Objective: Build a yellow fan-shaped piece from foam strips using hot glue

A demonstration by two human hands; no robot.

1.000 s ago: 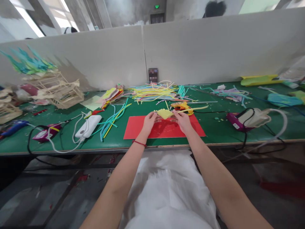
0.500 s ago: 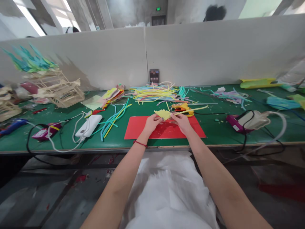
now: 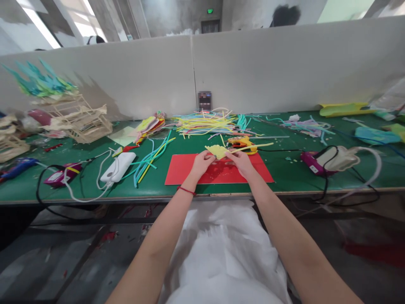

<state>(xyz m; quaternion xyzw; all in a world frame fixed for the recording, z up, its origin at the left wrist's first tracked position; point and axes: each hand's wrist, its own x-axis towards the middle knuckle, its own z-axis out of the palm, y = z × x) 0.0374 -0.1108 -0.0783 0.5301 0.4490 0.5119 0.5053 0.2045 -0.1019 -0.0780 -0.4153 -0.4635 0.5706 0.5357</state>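
Note:
My left hand [image 3: 202, 164] pinches the left side of a small pale yellow piece [image 3: 216, 151] with a bumpy surface, held just above a red sheet [image 3: 181, 169]. At the piece's right side, the fingers of my right hand [image 3: 239, 161] are closed on a yellow fuzzy stem [image 3: 256, 146], like a pipe cleaner. Its long free end points right, passing over orange-handled scissors [image 3: 243, 143] that lie behind my right hand. Where the stem meets the piece is hidden by my fingers.
A heap of coloured stems [image 3: 205, 124] lies behind the sheet. To the left are loose teal and yellow stems [image 3: 152, 158], a white power bank [image 3: 118, 167] with cables and a wooden stick model [image 3: 79, 122]. A purple device [image 3: 316, 164] with cords sits right.
The free end of the yellow stem has shifted slightly left and down. Both hands stay in nearly the same place, still on the piece and the stem.

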